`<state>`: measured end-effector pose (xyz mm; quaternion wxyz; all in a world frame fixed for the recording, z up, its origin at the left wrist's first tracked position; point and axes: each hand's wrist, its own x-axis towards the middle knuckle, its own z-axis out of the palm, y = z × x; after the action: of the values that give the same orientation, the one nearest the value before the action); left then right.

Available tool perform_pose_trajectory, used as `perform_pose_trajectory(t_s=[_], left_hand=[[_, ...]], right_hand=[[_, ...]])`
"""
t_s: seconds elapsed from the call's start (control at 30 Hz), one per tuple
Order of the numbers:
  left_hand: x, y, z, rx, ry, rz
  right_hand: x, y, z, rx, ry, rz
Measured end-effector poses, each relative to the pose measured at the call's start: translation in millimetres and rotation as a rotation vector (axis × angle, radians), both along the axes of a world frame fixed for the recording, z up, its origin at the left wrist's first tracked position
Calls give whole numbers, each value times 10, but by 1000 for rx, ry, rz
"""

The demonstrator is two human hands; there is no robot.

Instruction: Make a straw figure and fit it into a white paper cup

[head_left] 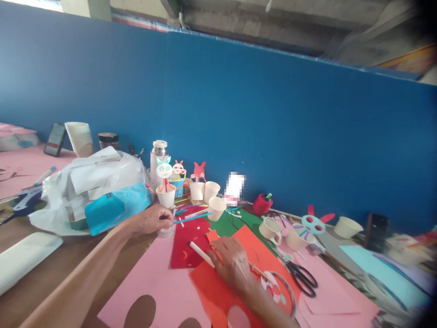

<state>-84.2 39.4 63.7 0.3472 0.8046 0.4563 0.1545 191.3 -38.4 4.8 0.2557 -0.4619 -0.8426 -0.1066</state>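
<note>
I find the left hand (161,218) pinching a blue strip (193,217), its free end crossing before a paper cup (218,207); a sideways sweep could topple that cup. The right hand (232,262) lies over orange paper (251,241); whether it grips the white tube (200,253), I cannot tell.

Blue strip (193,218), orange paper (254,248), pink paper (164,284), plain blue wall (290,123)

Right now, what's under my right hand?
Orange paper lies under your right hand, and a white stick with a dark tip is partly hidden by that hand. The stick's other end and anything else covered there can't be seen.
</note>
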Motion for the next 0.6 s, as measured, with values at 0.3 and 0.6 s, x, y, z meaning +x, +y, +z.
perform_pose_trajectory(t_s=[0.3, 0.6], left_hand=[[391, -234, -17, -176, 24, -209], [-174, 157, -101, 203, 91, 300]], right_hand=[[42, 22, 77, -21, -123, 18], [49, 55, -76, -106, -112, 68]])
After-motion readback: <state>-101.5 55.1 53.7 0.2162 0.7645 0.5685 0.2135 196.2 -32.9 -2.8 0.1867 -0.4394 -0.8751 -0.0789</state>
